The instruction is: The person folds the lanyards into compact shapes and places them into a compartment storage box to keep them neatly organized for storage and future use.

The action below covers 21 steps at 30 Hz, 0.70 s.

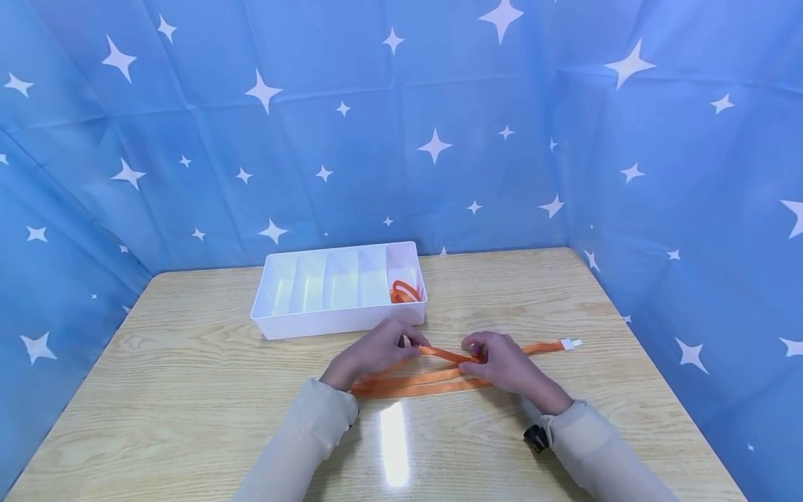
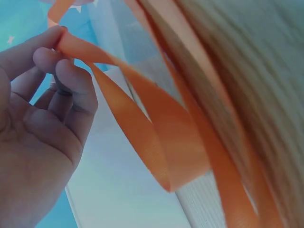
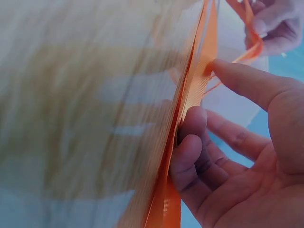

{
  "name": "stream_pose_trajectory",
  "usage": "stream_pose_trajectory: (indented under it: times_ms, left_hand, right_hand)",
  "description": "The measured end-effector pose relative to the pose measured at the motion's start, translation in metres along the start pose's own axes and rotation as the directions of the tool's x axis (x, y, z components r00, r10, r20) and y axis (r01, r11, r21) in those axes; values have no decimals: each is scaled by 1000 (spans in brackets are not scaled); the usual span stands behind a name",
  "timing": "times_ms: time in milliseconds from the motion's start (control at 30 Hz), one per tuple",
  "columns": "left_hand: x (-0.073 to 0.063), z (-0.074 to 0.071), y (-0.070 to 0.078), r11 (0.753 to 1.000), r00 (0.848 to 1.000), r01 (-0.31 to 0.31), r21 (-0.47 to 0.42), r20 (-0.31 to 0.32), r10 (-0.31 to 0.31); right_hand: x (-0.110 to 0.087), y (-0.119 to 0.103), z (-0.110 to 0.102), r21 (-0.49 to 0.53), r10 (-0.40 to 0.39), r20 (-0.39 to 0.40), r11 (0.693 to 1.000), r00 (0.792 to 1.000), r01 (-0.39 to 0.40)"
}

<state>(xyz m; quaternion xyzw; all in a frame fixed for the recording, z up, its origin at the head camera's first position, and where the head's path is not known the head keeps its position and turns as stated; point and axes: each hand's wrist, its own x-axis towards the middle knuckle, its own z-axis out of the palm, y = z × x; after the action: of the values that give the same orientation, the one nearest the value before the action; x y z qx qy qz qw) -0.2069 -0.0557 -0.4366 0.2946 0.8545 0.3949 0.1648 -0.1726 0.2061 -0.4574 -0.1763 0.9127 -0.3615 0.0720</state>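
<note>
L hand [image 1: 379,346] is pinching the orange strap [image 1: 408,385] on the table [image 1: 188,390] in front of the white tray [image 1: 326,323], R hand [image 1: 500,362] is touching it (can't tell if gripping, poor angle), so keeping it flat w/ light tension is prob. avoiding twists.

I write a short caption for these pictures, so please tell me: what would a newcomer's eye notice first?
Probably the blue curtain with white stars, filling the back and sides of the head view. Next, the bright orange ribbon stretched across the table, pinched by the left hand and touched by the right hand. Behind stands a white tray, with an orange loop in its rightmost compartment.
</note>
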Motion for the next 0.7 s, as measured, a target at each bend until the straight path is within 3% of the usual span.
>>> stream_pose_trajectory:
  times_ms: [267, 467, 700]
  left_hand:
    - [0, -3, 4, 993, 1000, 14, -120, 10, -13]
    - [1, -4, 8, 986, 1000, 2, -166, 9, 0]
    - [0, -4, 11, 976, 1000, -6, -216, -7, 5]
  right_hand:
    - [0, -8, 6, -90, -8, -23, 996, 1000, 5]
    - [-1, -14, 8, -129, 8, -82, 992, 997, -18]
    - [3, -20, 7, -156, -119, -191, 984, 974, 90]
